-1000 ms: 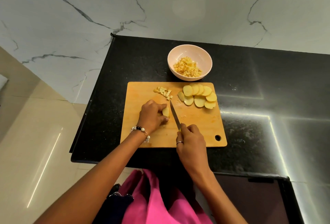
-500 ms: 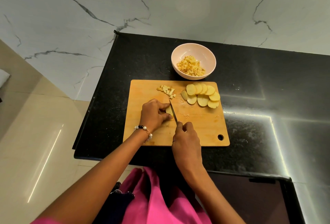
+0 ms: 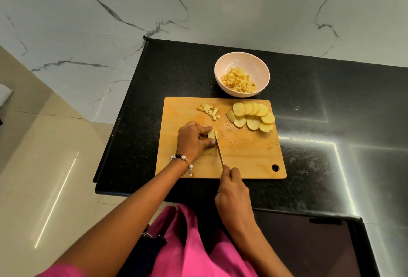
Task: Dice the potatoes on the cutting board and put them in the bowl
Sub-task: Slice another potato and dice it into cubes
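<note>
A wooden cutting board lies on the black counter. My left hand pinches a small stack of potato slices on the board. My right hand grips a knife at the board's near edge; its blade runs up to the right side of the held slices. Several round potato slices fan out at the board's far right. A small heap of diced potato lies at the far middle. Behind the board stands a pale pink bowl holding diced potato.
The black counter ends at a left edge close to the board, with beige floor beyond. A marble wall rises behind the bowl. A dark glossy panel sits at the near right. Pink clothing is below my arms.
My right hand has drawn back toward me to the board's near edge, pulling the knife along the held slices. My left hand keeps its hold on the potato.
</note>
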A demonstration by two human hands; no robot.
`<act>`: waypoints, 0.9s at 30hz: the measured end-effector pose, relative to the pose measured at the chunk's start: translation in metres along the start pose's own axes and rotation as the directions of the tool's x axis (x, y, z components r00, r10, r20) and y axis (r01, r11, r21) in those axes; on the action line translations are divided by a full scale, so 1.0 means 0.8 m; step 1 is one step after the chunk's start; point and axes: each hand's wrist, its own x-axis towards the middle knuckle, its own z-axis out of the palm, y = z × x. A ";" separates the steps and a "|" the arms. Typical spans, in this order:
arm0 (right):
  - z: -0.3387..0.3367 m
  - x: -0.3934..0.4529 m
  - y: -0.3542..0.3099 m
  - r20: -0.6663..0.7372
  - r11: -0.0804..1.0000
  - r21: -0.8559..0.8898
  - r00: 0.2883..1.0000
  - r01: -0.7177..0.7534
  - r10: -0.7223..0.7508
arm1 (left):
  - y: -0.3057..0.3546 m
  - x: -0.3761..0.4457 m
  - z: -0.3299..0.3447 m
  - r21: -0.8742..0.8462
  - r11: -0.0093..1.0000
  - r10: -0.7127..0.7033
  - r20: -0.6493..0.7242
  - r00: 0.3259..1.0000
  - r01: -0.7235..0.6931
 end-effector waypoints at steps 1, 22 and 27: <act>-0.004 0.003 0.003 -0.004 0.999 0.031 1.000 -0.011 0.011 | 0.000 0.000 0.000 -0.001 1.000 -0.003 0.001 1.000 0.003; -0.007 0.050 -0.023 -0.022 1.000 -0.027 1.000 0.014 -0.015 | -0.001 -0.004 0.000 -0.012 1.000 -0.023 -0.035 0.999 0.022; 0.005 -0.001 -0.003 0.045 1.000 0.013 0.999 0.023 -0.023 | -0.002 -0.005 0.001 -0.009 0.999 -0.031 -0.048 0.998 0.031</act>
